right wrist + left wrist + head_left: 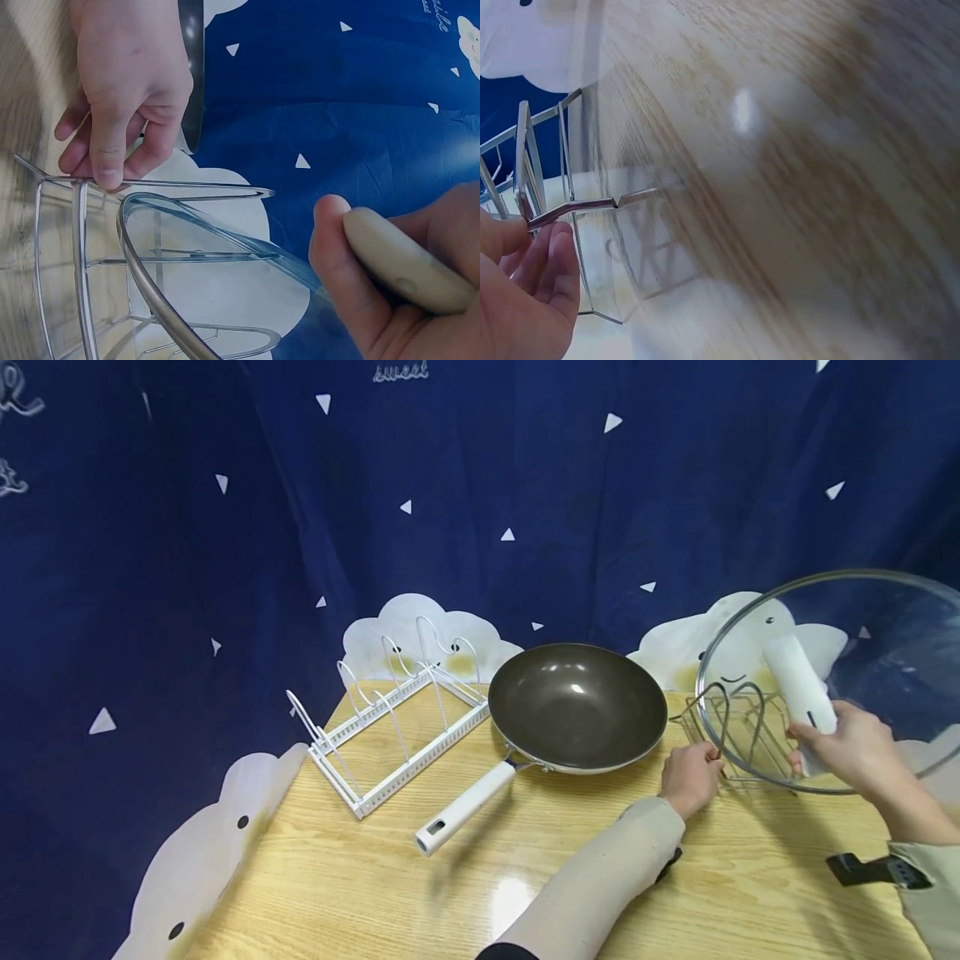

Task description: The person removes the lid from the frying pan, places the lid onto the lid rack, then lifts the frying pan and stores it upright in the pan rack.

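A small metal wire lid rack (81, 255) stands on the right part of the table. My left hand (690, 777) pinches a wire at its near left side, thumb on one side and fingertips on the other, as the left wrist view shows. With my right hand (855, 747) I grip the white handle (797, 672) of a large glass lid (892, 652). The lid is tilted up, and its metal rim (136, 266) lies among the rack's wire loops in the right wrist view. Whether the rim touches the rack's base cannot be told.
A dark wok (577, 706) with a white handle (465, 807) sits mid-table, left of the wire rack. Farther left is a white rack (423, 771) with several upright loops. A blue curtain (480, 485) hangs behind the wooden table (360, 877).
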Demonstrator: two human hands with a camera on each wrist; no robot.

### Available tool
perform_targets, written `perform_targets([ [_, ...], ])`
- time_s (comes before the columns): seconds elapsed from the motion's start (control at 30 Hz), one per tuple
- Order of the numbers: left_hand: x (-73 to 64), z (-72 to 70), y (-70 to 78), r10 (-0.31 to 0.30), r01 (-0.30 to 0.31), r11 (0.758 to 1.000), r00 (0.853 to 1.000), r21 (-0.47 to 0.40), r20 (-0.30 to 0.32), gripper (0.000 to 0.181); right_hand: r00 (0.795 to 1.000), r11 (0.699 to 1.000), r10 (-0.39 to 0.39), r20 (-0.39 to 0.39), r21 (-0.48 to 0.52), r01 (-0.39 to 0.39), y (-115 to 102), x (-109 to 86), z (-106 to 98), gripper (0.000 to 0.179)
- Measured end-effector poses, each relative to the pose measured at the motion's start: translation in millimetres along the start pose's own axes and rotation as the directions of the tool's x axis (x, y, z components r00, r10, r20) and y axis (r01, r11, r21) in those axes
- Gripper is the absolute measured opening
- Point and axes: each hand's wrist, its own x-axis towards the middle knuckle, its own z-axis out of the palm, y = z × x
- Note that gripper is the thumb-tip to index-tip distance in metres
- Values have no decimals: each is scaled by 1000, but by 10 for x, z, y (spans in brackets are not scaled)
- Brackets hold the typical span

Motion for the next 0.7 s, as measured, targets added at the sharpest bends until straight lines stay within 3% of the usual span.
perform_targets([
  [0.33, -9, 30, -2, -1, 1, 1000, 1000, 12, -9, 13, 998, 997, -5, 66, 78, 0, 27, 2, 47, 60],
  [0.7, -9, 0, 38, -23, 23, 1000, 1000, 5, 13, 13, 999, 1000, -10, 39, -24, 11, 6, 47, 62, 58],
])
